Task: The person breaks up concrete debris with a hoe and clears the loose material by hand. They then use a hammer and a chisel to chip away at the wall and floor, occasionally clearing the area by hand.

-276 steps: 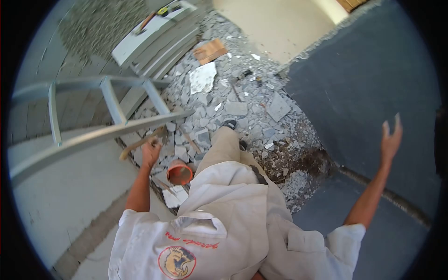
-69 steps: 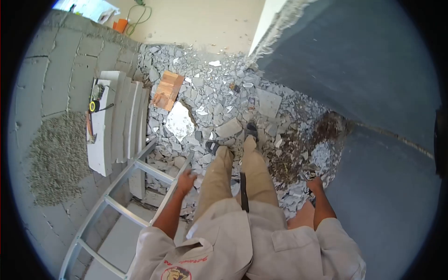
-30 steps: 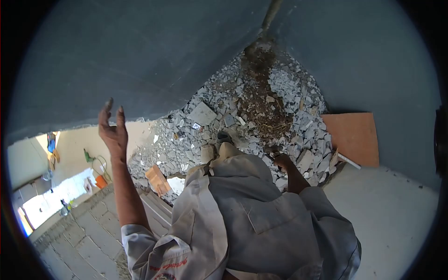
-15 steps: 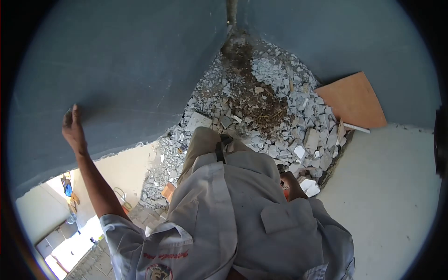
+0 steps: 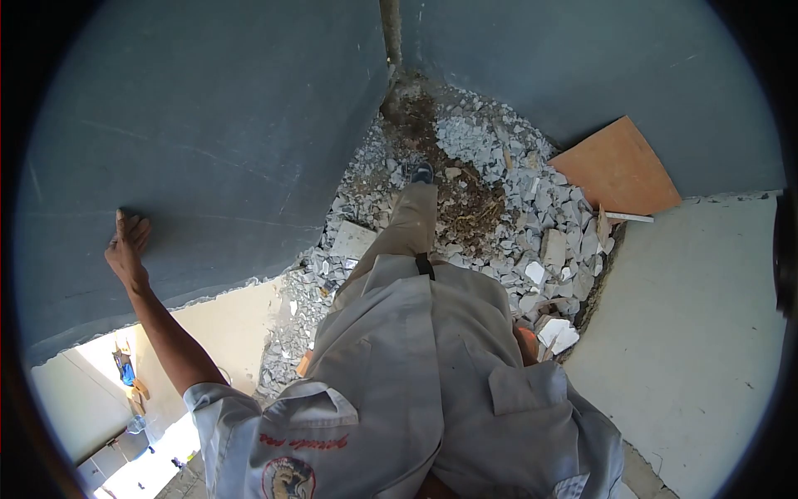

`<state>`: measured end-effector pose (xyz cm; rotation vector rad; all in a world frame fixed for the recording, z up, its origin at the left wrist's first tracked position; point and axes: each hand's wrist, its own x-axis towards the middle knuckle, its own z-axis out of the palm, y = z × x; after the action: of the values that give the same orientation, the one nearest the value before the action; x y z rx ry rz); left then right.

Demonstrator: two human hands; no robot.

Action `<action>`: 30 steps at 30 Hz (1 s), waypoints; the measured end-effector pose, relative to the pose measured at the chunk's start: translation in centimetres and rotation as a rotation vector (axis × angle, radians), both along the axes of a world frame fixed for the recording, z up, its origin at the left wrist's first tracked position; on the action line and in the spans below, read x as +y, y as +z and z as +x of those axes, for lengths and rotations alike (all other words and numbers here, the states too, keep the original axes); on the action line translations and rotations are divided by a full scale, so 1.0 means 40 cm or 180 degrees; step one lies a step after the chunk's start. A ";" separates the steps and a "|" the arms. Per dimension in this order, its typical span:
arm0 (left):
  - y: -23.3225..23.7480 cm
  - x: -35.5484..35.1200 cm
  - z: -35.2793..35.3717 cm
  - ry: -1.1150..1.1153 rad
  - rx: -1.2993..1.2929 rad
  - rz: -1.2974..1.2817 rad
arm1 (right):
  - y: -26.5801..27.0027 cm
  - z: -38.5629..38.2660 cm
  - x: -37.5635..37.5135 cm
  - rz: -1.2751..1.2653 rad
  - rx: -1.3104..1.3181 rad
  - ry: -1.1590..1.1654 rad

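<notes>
My left hand (image 5: 129, 243) rests against the dark grey wall (image 5: 216, 141) at the left, its fingers apart and nothing in them. Of my right arm only a bit of forearm shows beside my hip, near a small orange thing at the edge of the rubble; the hand itself is hidden behind my clothing. Below me, one shoe (image 5: 422, 173) stands out on the broken rubble (image 5: 532, 216), at the end of a beige trouser leg (image 5: 411, 220).
An orange-brown board (image 5: 619, 170) leans by the right grey wall, with a white strip (image 5: 629, 217) at its foot. Brown soil lies in the corner below a narrow post (image 5: 391, 33). A flat pale slab (image 5: 352, 239) lies left of my leg. A pale wall (image 5: 682, 308) is at the right.
One leg has come forward onto the rubble, and its shoe now shows. My left hand has shifted slightly down along the wall, its fingers more spread. The right hand has gone out of sight.
</notes>
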<state>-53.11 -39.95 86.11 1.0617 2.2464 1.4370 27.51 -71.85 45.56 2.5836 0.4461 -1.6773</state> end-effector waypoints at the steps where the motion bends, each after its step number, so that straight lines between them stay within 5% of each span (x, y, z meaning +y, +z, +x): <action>1: -0.004 0.001 -0.005 0.0008 0.0043 0.0021 | 0.007 -0.002 0.001 0.0036 -0.0014 -0.0081; 30: -0.015 0.003 -0.003 0.0343 0.0219 -0.0127 | 0.010 -0.058 0.091 0.0167 0.0034 -0.0755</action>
<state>-53.25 -39.82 85.52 1.0065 2.4039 1.4109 25.20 -68.21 45.96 2.7612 0.1918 -1.7695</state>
